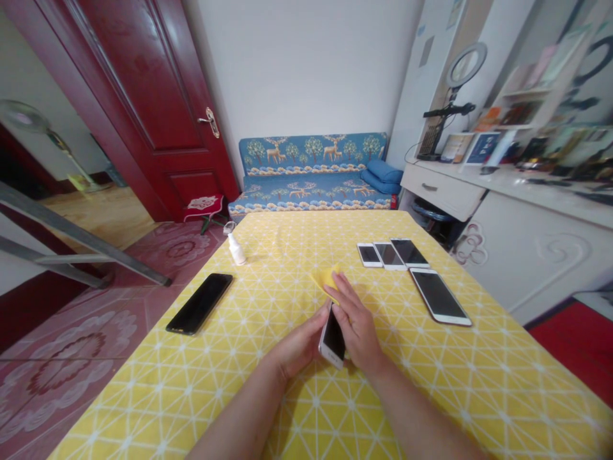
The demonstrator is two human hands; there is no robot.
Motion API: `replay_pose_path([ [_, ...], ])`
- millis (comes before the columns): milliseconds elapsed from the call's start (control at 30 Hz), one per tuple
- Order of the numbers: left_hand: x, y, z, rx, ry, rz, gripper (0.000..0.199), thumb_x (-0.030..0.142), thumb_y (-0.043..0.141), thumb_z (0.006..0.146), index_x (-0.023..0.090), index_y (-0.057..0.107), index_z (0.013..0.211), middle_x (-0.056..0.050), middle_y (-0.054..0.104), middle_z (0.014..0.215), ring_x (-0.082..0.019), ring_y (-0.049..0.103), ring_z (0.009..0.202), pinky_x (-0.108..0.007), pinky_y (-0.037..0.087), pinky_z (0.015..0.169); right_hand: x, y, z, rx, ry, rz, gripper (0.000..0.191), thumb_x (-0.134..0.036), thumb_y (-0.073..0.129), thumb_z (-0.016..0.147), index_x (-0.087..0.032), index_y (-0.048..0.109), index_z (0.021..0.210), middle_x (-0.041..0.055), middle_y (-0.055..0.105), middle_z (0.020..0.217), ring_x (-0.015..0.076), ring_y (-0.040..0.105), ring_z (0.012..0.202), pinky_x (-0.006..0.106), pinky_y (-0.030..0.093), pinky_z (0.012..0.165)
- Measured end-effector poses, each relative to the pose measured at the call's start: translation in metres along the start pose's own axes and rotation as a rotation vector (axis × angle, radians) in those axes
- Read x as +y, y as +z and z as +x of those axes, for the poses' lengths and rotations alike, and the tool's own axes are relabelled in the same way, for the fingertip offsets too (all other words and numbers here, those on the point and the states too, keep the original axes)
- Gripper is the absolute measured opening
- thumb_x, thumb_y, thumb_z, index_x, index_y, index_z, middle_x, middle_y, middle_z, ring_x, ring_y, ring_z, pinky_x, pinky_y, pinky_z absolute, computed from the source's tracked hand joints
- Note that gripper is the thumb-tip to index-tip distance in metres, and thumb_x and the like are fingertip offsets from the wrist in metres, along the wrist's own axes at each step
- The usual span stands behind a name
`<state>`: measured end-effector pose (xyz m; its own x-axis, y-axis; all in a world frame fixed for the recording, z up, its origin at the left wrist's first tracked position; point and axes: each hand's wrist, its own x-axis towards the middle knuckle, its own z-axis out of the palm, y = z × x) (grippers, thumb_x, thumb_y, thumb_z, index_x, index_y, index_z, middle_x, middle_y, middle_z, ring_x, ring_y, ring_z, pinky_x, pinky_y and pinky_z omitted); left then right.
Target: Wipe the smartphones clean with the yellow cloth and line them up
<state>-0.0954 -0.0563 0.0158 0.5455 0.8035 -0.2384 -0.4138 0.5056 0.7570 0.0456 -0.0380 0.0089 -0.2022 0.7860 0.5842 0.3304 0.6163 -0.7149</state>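
Note:
My left hand (301, 349) grips a white-framed smartphone (334, 338) by its edge, tilted up with its dark screen facing right. My right hand (355, 321) sits against the screen side of that phone, its fingers pressed on a yellow cloth (325, 281). The cloth bunches under and beyond those fingertips, and part of it is hidden. Several other phones lie screen-up to the right, including a white-framed one (439, 296). A black phone (199, 303) lies to the left, near a small white spray bottle (236, 250).
A yellow patterned tablecloth (143, 383) covers the table, whose edges run left and far. Beyond it stand a blue patterned sofa (311, 169), a dark red door (143, 96), and a white dresser (443, 190) holding a ring light (465, 65) and assorted items.

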Motion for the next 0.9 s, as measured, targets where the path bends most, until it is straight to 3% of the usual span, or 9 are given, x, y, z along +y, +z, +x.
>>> replay_pose_path([
  [200, -0.007, -0.013, 0.008, 0.079, 0.03, -0.163, 0.045, 0.053, 0.051, 0.085, 0.016, 0.065, 0.106, -0.011, 0.069, 0.094, -0.021, 0.065, 0.084, -0.034, 0.05, 0.073, -0.005, 0.011, -0.006, -0.095, -0.1, 0.097, 0.041, -0.023, 0.041, 0.095, -0.029, 0.05, 0.135, 0.0023, 0.047, 0.143, 0.0213, 0.036, 0.136, 0.046, 0.032, 0.113],
  [367, -0.007, -0.011, 0.008, 0.125, 0.108, -0.26, 0.03, 0.038, 0.057, 0.086, 0.018, 0.065, 0.106, -0.007, 0.069, 0.099, -0.018, 0.064, 0.087, -0.03, 0.049, 0.077, -0.012, 0.009, -0.009, -0.124, -0.153, 0.134, 0.043, -0.018, 0.041, 0.094, -0.029, 0.05, 0.135, 0.0023, 0.05, 0.14, 0.0206, 0.043, 0.131, 0.044, 0.037, 0.11],
  [500, -0.002, -0.009, 0.005, 0.13, 0.168, -0.268, 0.025, 0.03, 0.054, 0.088, 0.01, 0.068, 0.094, -0.011, 0.07, 0.097, -0.02, 0.065, 0.092, -0.029, 0.048, 0.084, -0.02, 0.008, -0.013, -0.164, -0.248, 0.133, 0.046, -0.012, 0.044, 0.091, -0.028, 0.05, 0.135, 0.0028, 0.049, 0.141, 0.021, 0.044, 0.13, 0.044, 0.04, 0.109],
  [633, 0.006, -0.018, 0.005, 0.203, 0.288, -0.423, 0.02, 0.022, 0.054, 0.086, 0.009, 0.067, 0.081, -0.01, 0.071, 0.082, -0.018, 0.067, 0.077, -0.025, 0.052, 0.074, -0.02, 0.008, -0.014, -0.183, -0.336, 0.088, 0.049, -0.008, 0.046, 0.088, -0.025, 0.05, 0.134, 0.0044, 0.05, 0.14, 0.0215, 0.045, 0.13, 0.046, 0.038, 0.109],
  [733, 0.015, -0.022, 0.004, 0.209, 0.302, -0.536, 0.028, 0.029, 0.048, 0.09, 0.008, 0.067, 0.088, -0.009, 0.071, 0.081, -0.017, 0.067, 0.072, -0.026, 0.054, 0.068, -0.015, 0.006, -0.012, -0.146, -0.292, 0.042, 0.046, -0.009, 0.047, 0.088, -0.024, 0.052, 0.132, 0.0054, 0.053, 0.137, 0.0215, 0.047, 0.129, 0.046, 0.039, 0.109],
  [900, 0.016, -0.019, 0.001, 0.21, 0.268, -0.479, 0.031, 0.033, 0.047, 0.092, 0.01, 0.065, 0.099, -0.01, 0.071, 0.092, -0.018, 0.067, 0.079, -0.029, 0.055, 0.066, -0.01, 0.006, -0.011, -0.093, -0.175, 0.005, 0.04, -0.013, 0.047, 0.09, -0.025, 0.057, 0.127, 0.0051, 0.06, 0.128, 0.0201, 0.052, 0.124, 0.042, 0.043, 0.106],
])
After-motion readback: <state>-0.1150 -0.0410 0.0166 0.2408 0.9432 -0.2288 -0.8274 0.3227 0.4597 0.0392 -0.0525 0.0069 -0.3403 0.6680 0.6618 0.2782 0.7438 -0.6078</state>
